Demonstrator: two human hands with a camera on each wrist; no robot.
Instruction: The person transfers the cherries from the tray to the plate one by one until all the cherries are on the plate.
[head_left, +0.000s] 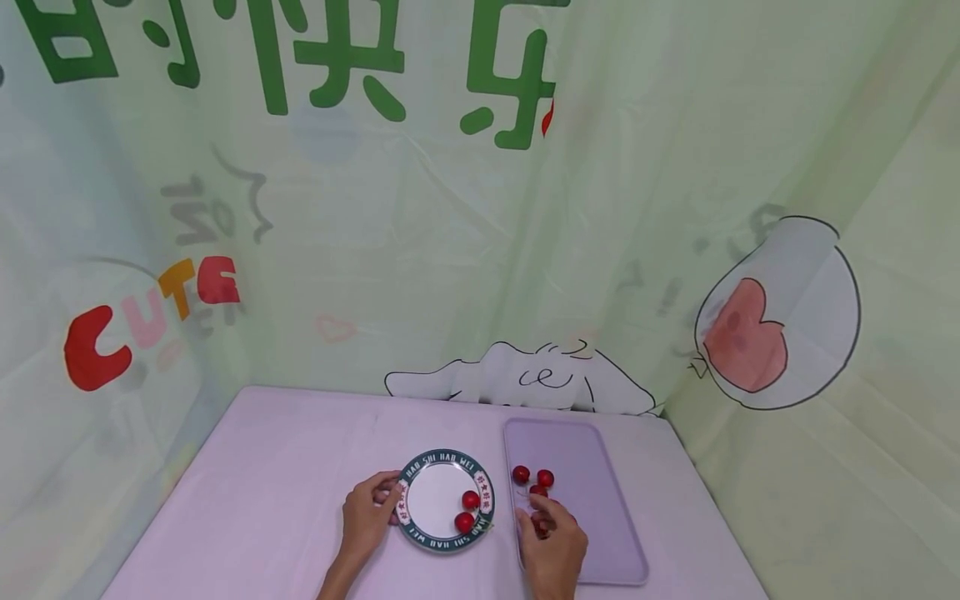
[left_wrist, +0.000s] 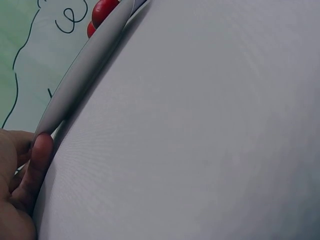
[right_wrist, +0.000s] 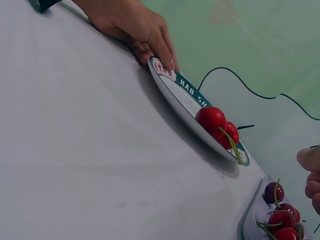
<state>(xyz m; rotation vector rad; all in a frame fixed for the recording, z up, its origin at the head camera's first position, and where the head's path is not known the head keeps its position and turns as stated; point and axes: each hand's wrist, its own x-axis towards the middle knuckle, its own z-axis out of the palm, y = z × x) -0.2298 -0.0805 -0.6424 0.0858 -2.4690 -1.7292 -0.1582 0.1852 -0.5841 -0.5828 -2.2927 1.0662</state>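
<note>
At the left rim of a round plate [head_left: 437, 502] with a dark green lettered border, my left hand [head_left: 367, 512] holds on, thumb and fingers either side of the edge in the left wrist view. Two red cherries [head_left: 465, 522] lie on the plate's right side, a green stem showing in the right wrist view. Over the left part of a lilac tray [head_left: 600, 508] hovers my right hand [head_left: 555, 546], thumb and forefinger apart and bent. Several cherries [head_left: 545, 478] lie in the tray beside and below those fingers, some partly hidden by the hand.
Plate and tray stand side by side on a pale pink covered table [head_left: 300, 467], the tray to the right. A printed curtain [head_left: 450, 250] hangs behind the table and along both sides.
</note>
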